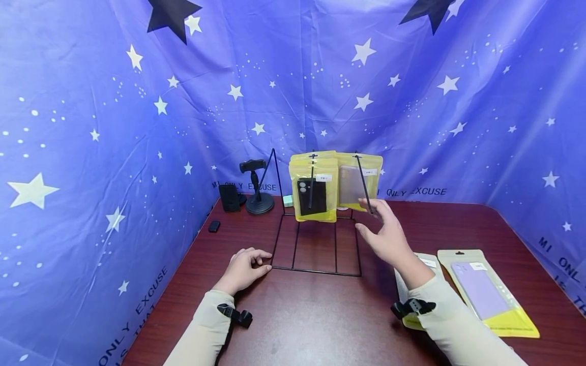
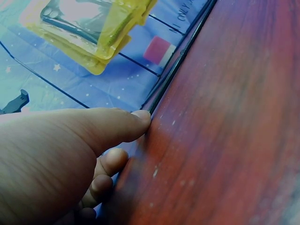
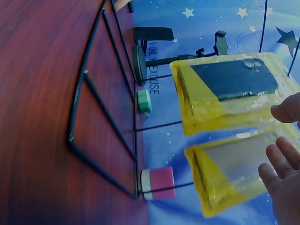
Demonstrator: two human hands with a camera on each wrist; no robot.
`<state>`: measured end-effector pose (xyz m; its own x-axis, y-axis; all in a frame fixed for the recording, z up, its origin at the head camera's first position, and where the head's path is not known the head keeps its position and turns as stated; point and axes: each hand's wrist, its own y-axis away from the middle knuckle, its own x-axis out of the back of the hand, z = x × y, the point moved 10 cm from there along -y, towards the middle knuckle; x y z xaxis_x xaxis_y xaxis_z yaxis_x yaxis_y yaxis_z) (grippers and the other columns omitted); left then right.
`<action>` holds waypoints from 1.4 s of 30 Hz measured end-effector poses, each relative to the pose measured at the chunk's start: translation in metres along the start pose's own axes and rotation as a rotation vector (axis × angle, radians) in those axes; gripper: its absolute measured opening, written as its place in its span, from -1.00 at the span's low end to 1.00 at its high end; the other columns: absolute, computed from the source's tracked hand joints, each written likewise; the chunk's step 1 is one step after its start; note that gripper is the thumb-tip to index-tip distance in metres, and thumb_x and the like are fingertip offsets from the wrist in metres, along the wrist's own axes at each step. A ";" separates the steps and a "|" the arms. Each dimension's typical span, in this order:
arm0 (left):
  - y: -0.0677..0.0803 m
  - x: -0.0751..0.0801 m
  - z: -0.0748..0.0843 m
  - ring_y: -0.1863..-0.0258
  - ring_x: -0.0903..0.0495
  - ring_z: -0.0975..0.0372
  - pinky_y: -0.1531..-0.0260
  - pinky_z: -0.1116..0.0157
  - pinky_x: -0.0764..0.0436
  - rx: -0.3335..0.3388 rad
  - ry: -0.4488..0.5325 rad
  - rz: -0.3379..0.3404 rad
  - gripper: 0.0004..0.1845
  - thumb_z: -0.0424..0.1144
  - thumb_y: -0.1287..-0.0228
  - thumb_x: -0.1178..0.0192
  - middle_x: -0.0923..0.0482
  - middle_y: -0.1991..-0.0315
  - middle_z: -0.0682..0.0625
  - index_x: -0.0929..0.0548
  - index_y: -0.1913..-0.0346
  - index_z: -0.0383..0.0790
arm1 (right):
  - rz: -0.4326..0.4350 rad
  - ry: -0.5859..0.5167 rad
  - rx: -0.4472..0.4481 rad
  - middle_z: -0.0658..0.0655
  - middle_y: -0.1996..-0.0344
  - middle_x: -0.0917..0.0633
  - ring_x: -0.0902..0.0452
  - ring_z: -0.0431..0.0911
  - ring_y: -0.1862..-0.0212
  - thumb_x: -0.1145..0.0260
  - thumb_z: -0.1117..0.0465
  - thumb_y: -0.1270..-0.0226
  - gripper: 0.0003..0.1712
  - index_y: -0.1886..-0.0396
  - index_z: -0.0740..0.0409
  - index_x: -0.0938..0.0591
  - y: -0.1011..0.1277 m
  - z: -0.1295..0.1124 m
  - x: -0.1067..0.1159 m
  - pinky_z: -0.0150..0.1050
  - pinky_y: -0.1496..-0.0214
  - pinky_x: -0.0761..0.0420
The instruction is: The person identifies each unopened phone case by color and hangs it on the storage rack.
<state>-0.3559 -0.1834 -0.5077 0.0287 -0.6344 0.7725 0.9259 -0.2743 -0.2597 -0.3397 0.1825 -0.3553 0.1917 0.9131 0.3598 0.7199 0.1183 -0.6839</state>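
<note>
A makeshift product-display booth: a star-printed blue backdrop point(image 1: 293, 91) enclosed a wooden table point(image 1: 320, 315). At 12 o'clock, packaged phone cases point(image 1: 314, 190) hung on a wire rack point(image 1: 316, 244); a phone stand point(image 1: 256, 188) stood at 11.

Bare table point(image 1: 320, 315) lay open at 6 o'clock, while the wire rack point(image 1: 316, 249) and hanging yellow pouches point(image 1: 316, 190) blocked 12 o'clock.

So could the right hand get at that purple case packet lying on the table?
Probably yes: the purple case packet lies uncovered beside the right forearm, and the right hand is open and holds nothing.
</note>
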 end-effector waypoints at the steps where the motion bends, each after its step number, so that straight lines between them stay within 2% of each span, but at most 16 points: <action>1: 0.000 0.000 0.000 0.29 -0.46 0.31 -0.16 -0.04 -0.33 -0.001 -0.001 0.000 -0.71 -0.11 -0.23 -0.55 -0.49 0.39 0.26 -0.81 -0.01 0.13 | 0.002 0.015 -0.008 0.33 -0.18 -0.60 -0.52 0.18 -0.18 -0.50 0.63 -0.11 -0.29 -0.30 0.37 -0.55 0.004 0.007 0.004 -0.41 -0.31 -0.40; 3: -0.001 0.000 0.001 0.29 -0.46 0.31 -0.19 -0.06 -0.32 -0.006 -0.002 0.001 -0.70 -0.11 -0.22 -0.56 -0.49 0.39 0.25 -0.82 -0.01 0.12 | 0.006 0.048 -0.028 0.25 -0.16 -0.63 -0.54 0.10 -0.18 -0.53 0.58 -0.12 -0.26 -0.34 0.26 -0.56 0.011 0.015 0.012 -0.41 -0.29 -0.38; 6: -0.001 0.001 0.002 0.30 -0.46 0.31 -0.12 -0.03 -0.35 -0.015 -0.006 0.008 -0.70 -0.11 -0.21 -0.56 -0.50 0.39 0.25 -0.82 -0.01 0.11 | 0.005 0.089 -0.042 0.18 -0.14 -0.66 -0.56 0.02 -0.16 -0.55 0.52 -0.14 -0.24 -0.37 0.16 -0.57 0.019 0.019 0.024 -0.41 -0.27 -0.37; 10: -0.001 0.001 0.001 0.30 -0.45 0.33 -0.16 -0.06 -0.36 -0.020 -0.015 0.016 -0.71 -0.09 -0.22 -0.55 -0.50 0.39 0.25 -0.82 -0.01 0.12 | -0.006 0.101 -0.047 0.18 -0.16 -0.66 -0.55 -0.03 -0.19 -0.54 0.52 -0.17 -0.23 -0.39 0.11 -0.56 0.029 0.022 0.036 -0.46 -0.28 -0.31; 14: 0.000 0.000 -0.002 0.29 -0.46 0.33 -0.20 -0.06 -0.34 -0.007 -0.012 0.007 -0.70 -0.09 -0.23 -0.55 -0.51 0.38 0.24 -0.82 -0.02 0.12 | 0.001 0.125 -0.044 0.17 -0.15 -0.67 -0.55 -0.20 -0.18 -0.55 0.56 -0.13 -0.21 -0.38 0.08 -0.57 0.036 0.025 0.048 -0.49 -0.27 -0.31; 18: 0.000 -0.001 -0.004 0.29 -0.45 0.33 -0.09 0.00 -0.34 0.008 -0.011 0.001 -0.70 -0.08 -0.23 -0.55 -0.51 0.38 0.25 -0.82 -0.02 0.14 | 0.026 0.132 -0.028 0.25 -0.13 -0.67 -0.54 -0.32 -0.15 -0.53 0.63 -0.09 -0.21 -0.36 0.21 -0.57 0.038 0.020 0.062 -0.53 -0.27 -0.31; 22: -0.001 -0.001 -0.002 0.29 -0.47 0.32 -0.27 -0.08 -0.31 0.002 -0.011 0.002 -0.70 -0.09 -0.22 -0.55 -0.51 0.38 0.25 -0.82 -0.02 0.13 | 0.063 0.118 -0.039 0.41 -0.11 -0.65 -0.57 -0.34 -0.14 -0.47 0.70 -0.08 -0.26 -0.32 0.42 -0.54 0.036 0.007 0.082 -0.52 -0.29 -0.35; 25: -0.001 -0.001 -0.001 0.29 -0.48 0.32 -0.31 -0.13 -0.29 -0.006 -0.003 0.001 -0.70 -0.10 -0.22 -0.56 -0.50 0.39 0.25 -0.82 -0.01 0.13 | 0.099 0.137 -0.068 0.46 -0.08 -0.65 -0.57 -0.38 -0.13 -0.45 0.70 -0.09 -0.28 -0.31 0.43 -0.53 0.037 0.006 0.101 -0.54 -0.27 -0.37; 28: -0.001 -0.001 0.001 0.30 -0.48 0.32 -0.28 -0.13 -0.29 -0.007 0.001 0.002 -0.71 -0.09 -0.22 -0.56 -0.50 0.40 0.25 -0.82 0.00 0.14 | 0.136 0.167 -0.097 0.35 -0.08 -0.69 -0.57 -0.42 -0.12 -0.46 0.67 -0.11 -0.27 -0.33 0.36 -0.55 0.041 0.019 0.122 -0.57 -0.24 -0.38; 36: -0.001 -0.001 0.000 0.29 -0.48 0.32 -0.33 -0.13 -0.27 -0.007 -0.006 0.012 -0.70 -0.10 -0.21 -0.56 -0.51 0.39 0.23 -0.82 -0.01 0.11 | 0.220 0.224 -0.162 -0.12 -0.07 -0.72 -0.59 -0.43 -0.10 -0.49 0.57 -0.18 -0.33 -0.32 0.26 -0.61 0.059 0.046 0.166 -0.62 -0.14 -0.41; 42: -0.001 -0.001 0.000 0.29 -0.46 0.33 -0.21 -0.06 -0.33 -0.003 -0.018 0.013 -0.71 -0.09 -0.22 -0.55 -0.50 0.39 0.23 -0.82 -0.01 0.12 | 0.238 0.268 -0.236 -0.29 0.00 -0.66 -0.56 -0.47 -0.05 -0.48 0.51 -0.25 -0.36 -0.34 0.23 -0.60 0.071 0.066 0.189 -0.65 -0.14 -0.38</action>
<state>-0.3567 -0.1829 -0.5084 0.0473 -0.6248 0.7793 0.9241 -0.2688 -0.2716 -0.2966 0.3896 -0.3780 0.5151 0.7667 0.3831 0.7615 -0.2041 -0.6152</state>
